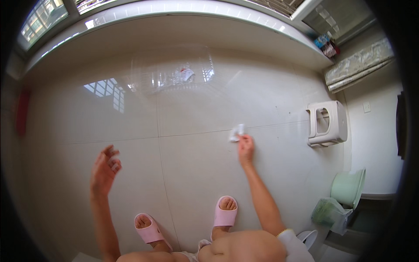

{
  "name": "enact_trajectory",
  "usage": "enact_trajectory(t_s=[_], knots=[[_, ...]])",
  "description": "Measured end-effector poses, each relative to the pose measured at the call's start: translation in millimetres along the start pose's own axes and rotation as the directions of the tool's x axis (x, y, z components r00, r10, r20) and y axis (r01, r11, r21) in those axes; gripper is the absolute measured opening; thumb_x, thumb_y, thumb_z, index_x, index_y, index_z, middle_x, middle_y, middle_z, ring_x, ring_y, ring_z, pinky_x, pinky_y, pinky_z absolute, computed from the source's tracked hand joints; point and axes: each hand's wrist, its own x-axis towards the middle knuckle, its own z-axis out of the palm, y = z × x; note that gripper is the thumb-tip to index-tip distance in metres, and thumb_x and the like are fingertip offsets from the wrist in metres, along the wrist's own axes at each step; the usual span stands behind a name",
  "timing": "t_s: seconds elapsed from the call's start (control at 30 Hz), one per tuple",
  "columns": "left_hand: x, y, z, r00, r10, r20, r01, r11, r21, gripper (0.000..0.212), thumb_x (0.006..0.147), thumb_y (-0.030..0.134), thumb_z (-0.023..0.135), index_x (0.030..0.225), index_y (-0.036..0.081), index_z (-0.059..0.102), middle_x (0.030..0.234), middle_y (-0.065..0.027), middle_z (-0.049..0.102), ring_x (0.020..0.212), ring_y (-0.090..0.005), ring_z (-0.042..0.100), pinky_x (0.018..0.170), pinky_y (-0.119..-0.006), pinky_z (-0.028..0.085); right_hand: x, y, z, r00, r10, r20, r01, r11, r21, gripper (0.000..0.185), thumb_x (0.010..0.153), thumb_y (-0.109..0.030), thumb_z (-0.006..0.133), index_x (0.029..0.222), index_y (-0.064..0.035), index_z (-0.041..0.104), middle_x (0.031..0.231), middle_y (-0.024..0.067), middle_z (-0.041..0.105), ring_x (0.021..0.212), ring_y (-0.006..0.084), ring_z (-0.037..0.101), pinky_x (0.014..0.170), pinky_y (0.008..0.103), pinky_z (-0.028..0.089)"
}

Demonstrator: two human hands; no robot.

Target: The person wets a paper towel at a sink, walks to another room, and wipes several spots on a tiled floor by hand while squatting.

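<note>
My right hand [245, 149] grips a small crumpled white piece, paper or cloth, [236, 132] between thumb and fingers, low over the tiled floor [196, 157] near a tile joint. My left hand [107, 170] is raised at the left with its fingers bent and apart, blurred, and holds nothing visible. Beyond both hands a clear plastic package or tray [172, 70] lies on the floor near the wall. A small white and red piece [187, 74] shows in or on it.
A beige plastic stool [330, 122] lies at the right. Nearer are a green basin [348, 188] and a clear bag with green contents [329, 214]. A folded patterned roll [358, 67] stands at the upper right, a red object [23, 113] at the far left. My feet wear pink slippers [225, 216].
</note>
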Motion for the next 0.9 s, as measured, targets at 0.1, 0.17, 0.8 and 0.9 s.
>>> enact_trajectory(t_s=[0.1,0.17,0.8,0.9], knots=[[53.1,15.8,2.0,0.999,0.0,-0.032,0.005,0.987,0.16,0.037,0.083,0.029,0.038,0.114,0.008,0.035,0.107,-0.0043,0.044,0.083,-0.0132,0.047,0.071,-0.025,0.04,14.8,39.9,-43.7,0.979,0.165,-0.119,-0.175,0.982,-0.076,0.027,0.068,0.005,0.048,0.088,-0.0095,0.06,0.075,0.0058,0.047,0.063,0.0159,0.046,0.055,0.0252,0.039],[92.0,21.1,0.8,0.985,-0.002,-0.17,0.048,0.961,0.271,0.046,0.08,0.035,0.043,0.114,0.005,0.035,0.11,-0.0087,0.04,0.087,-0.0169,0.046,0.071,-0.028,0.041,21.3,6.9,-49.3,0.965,0.243,-0.1,-0.244,0.97,-0.002,0.025,0.071,0.004,0.047,0.089,-0.0083,0.059,0.074,0.0048,0.045,0.061,0.013,0.044,0.052,0.0234,0.037],[208.7,-29.8,48.3,0.973,-0.091,-0.211,0.147,0.953,0.265,0.059,0.078,0.028,0.047,0.12,-0.001,0.016,0.121,-0.0228,0.023,0.086,-0.0335,0.051,0.071,-0.036,0.047,-33.3,14.7,-51.8,0.996,0.027,0.081,-0.029,0.999,0.014,0.016,0.071,0.001,0.05,0.086,-0.0015,0.055,0.078,0.0099,0.049,0.066,0.0217,0.049,0.059,0.0296,0.041],[220.8,-27.3,35.5,0.968,-0.116,-0.225,0.151,0.978,0.146,0.061,0.077,0.026,0.049,0.121,0.001,0.015,0.121,-0.024,0.022,0.087,-0.0364,0.05,0.072,-0.037,0.047,-3.0,5.3,-58.2,0.994,0.097,0.059,-0.1,0.993,0.057,0.021,0.072,0.004,0.047,0.09,-0.003,0.056,0.079,0.0095,0.048,0.065,0.0215,0.048,0.057,0.0294,0.04]])
